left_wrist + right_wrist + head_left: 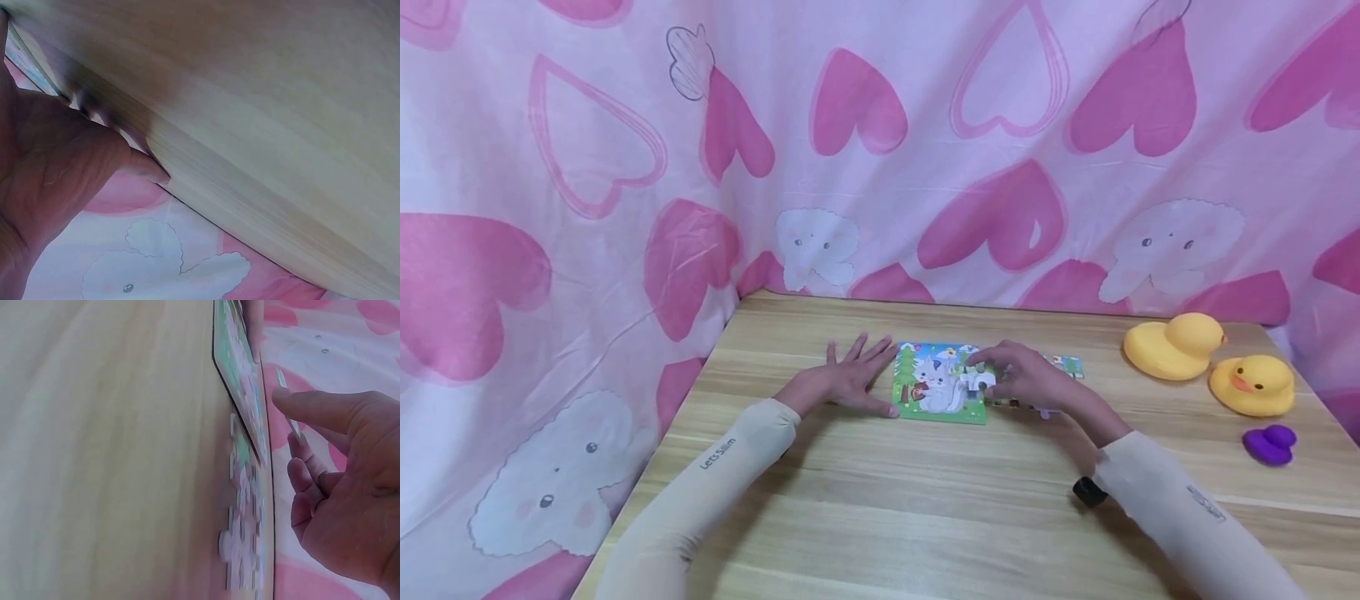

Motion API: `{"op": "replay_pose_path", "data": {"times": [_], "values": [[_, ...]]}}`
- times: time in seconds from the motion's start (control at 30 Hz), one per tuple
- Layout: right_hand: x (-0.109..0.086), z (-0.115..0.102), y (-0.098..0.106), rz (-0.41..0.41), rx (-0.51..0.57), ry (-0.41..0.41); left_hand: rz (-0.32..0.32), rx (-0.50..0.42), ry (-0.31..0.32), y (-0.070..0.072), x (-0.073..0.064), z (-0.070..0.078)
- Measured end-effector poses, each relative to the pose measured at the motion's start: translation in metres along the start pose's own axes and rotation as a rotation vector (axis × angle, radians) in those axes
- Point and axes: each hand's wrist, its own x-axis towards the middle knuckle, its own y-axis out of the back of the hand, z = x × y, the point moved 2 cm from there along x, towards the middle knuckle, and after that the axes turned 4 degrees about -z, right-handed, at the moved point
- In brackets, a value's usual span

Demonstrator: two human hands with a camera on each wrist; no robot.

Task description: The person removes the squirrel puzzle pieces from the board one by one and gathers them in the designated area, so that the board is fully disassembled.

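A square jigsaw puzzle (934, 404) with a white squirrel picture lies on the wooden table. At its left edge is my left hand (853, 379), fingers spread and thumb near the lower left corner. My right hand (1030, 382) is over the puzzle's right side. In the right wrist view, a thin jigsaw piece (289, 422) is pinched between its thumb and fingers, held off the table. Beside the puzzle, under that hand, lie several loose pieces (242, 512), partly hidden in the head view. The left wrist view shows only part of the left hand (56, 144).
Two yellow rubber ducks (1172, 346) and a small purple duck (1270, 445) sit on the table's right side. A pink curtain (880, 183) with hearts hangs behind the table (865, 517) and along its left.
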Motion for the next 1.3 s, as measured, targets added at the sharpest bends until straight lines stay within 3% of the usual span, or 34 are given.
{"op": "replay_pose_path", "data": {"times": [0.2,0.5,0.8,1.3], "values": [[-0.021,0.016,0.004,0.008,0.020,-0.065,-0.004,-0.017,-0.004,-0.001,0.000,0.001],[-0.057,0.039,0.024,0.093,-0.040,-0.019,-0.010,-0.007,0.012,0.000,-0.001,0.000],[-0.090,0.054,0.046,0.145,-0.116,-0.029,0.001,-0.013,-0.007,0.002,-0.001,0.002],[-0.106,0.080,0.046,0.134,-0.228,0.021,0.007,0.003,0.005,0.001,0.000,0.001]]}}
